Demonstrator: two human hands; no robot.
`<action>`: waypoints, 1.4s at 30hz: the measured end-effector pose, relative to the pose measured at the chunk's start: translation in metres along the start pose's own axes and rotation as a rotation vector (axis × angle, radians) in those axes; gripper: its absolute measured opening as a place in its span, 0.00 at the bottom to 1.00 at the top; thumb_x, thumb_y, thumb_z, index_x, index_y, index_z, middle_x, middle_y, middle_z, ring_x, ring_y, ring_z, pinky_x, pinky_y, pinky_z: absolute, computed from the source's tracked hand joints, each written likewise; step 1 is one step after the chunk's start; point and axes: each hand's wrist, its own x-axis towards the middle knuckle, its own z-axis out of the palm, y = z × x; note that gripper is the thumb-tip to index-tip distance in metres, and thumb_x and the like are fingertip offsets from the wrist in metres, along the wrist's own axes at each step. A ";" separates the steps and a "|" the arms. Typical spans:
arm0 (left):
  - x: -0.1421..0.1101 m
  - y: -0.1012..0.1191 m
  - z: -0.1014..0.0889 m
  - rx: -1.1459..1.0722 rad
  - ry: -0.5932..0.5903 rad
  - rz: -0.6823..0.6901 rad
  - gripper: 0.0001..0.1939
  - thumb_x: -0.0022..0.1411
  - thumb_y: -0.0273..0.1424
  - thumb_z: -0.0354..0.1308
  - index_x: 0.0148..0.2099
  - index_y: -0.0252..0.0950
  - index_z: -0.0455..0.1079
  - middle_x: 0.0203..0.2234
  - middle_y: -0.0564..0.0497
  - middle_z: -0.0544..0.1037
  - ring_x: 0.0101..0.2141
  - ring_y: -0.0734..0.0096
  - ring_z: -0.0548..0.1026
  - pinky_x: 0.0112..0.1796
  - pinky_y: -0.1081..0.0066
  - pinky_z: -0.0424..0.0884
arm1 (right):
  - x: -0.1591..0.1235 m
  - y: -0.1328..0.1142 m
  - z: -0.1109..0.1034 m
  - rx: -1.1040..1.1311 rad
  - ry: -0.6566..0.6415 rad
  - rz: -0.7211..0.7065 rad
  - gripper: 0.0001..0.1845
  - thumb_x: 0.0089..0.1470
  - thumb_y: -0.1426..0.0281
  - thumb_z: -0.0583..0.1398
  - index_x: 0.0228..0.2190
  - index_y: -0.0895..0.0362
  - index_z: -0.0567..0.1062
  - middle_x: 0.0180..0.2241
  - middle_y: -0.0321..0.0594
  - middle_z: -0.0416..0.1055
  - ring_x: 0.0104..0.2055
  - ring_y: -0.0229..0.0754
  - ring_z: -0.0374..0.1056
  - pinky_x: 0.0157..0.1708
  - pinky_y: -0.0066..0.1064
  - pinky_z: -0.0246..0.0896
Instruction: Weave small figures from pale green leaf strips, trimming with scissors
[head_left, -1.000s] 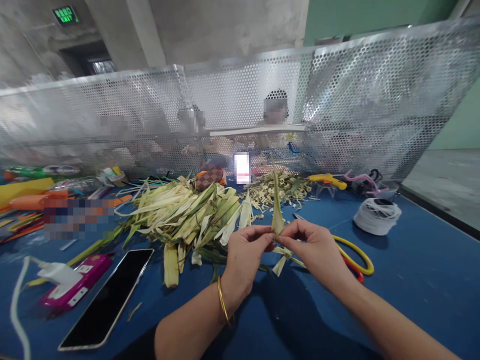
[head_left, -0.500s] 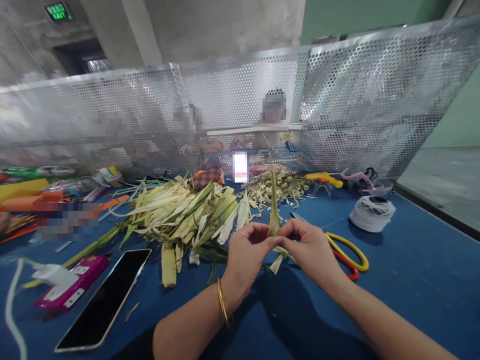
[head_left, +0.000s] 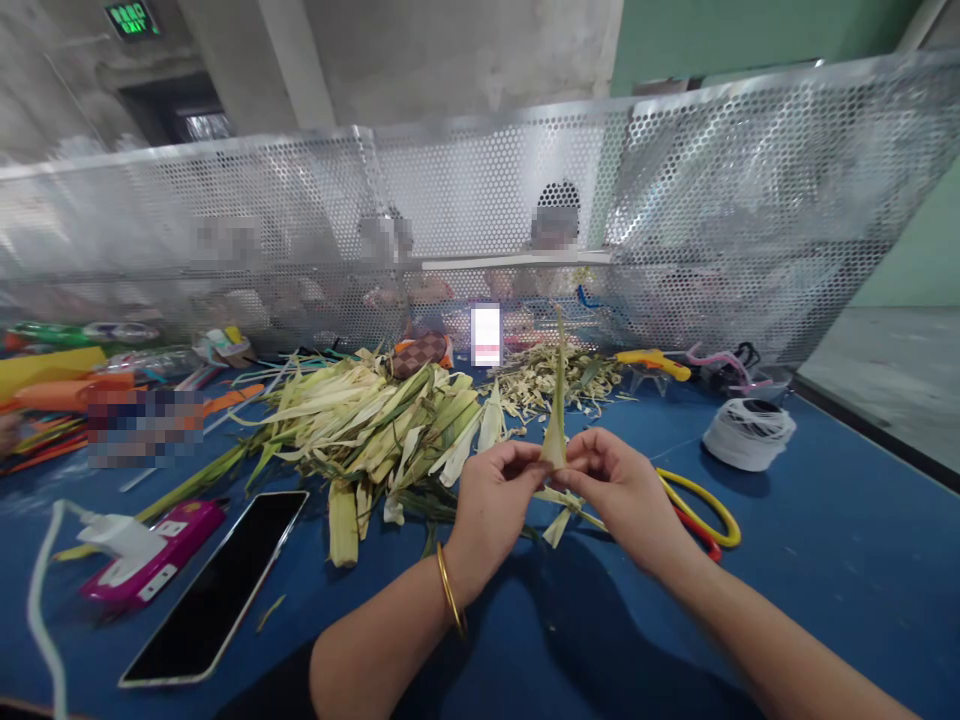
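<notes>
A narrow green-yellow leaf strip [head_left: 557, 400] stands upright between my two hands, just above the blue table [head_left: 825, 560]. My left hand [head_left: 491, 505], with a gold bangle on the wrist, pinches its lower end from the left. From the right, my right hand [head_left: 619, 500] pinches the same spot, fingertips touching the left ones. Loose leaf ends [head_left: 561, 522] hang down under the hands. A heap of leaf strips [head_left: 375, 420] lies just behind and left of my left hand.
A black phone [head_left: 217, 585] and a pink power bank [head_left: 154, 565] with a white plug lie at front left. Yellow-and-red handles [head_left: 705, 505] lie behind my right hand, a white cord coil [head_left: 748, 432] further right. A perforated metal screen [head_left: 675, 200] runs behind, with people beyond it.
Both hands stay pinched on the leaf strip; they shifted slightly and the strip leans a little more to the right. The view moved a touch.
</notes>
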 end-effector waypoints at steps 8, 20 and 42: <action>0.004 0.007 -0.008 -0.014 -0.090 -0.099 0.06 0.46 0.31 0.62 0.23 0.33 0.72 0.17 0.55 0.69 0.20 0.77 0.65 0.26 0.75 0.63 | -0.004 -0.001 -0.003 -0.362 -0.006 -0.311 0.07 0.53 0.69 0.56 0.25 0.53 0.62 0.24 0.32 0.64 0.28 0.37 0.63 0.29 0.28 0.58; 0.004 0.015 -0.014 -0.316 -0.174 -0.393 0.09 0.39 0.31 0.68 0.24 0.33 0.71 0.18 0.55 0.68 0.21 0.80 0.64 0.24 0.77 0.65 | -0.006 -0.003 -0.007 -0.555 -0.050 -0.601 0.11 0.57 0.71 0.54 0.30 0.51 0.76 0.29 0.37 0.74 0.33 0.40 0.69 0.34 0.32 0.62; 0.000 0.005 -0.002 -0.157 -0.088 -0.136 0.14 0.46 0.39 0.64 0.22 0.32 0.69 0.17 0.54 0.71 0.18 0.80 0.67 0.23 0.77 0.64 | -0.007 0.000 0.001 -0.438 0.097 -0.365 0.08 0.56 0.67 0.55 0.26 0.54 0.68 0.31 0.39 0.69 0.36 0.43 0.65 0.37 0.34 0.60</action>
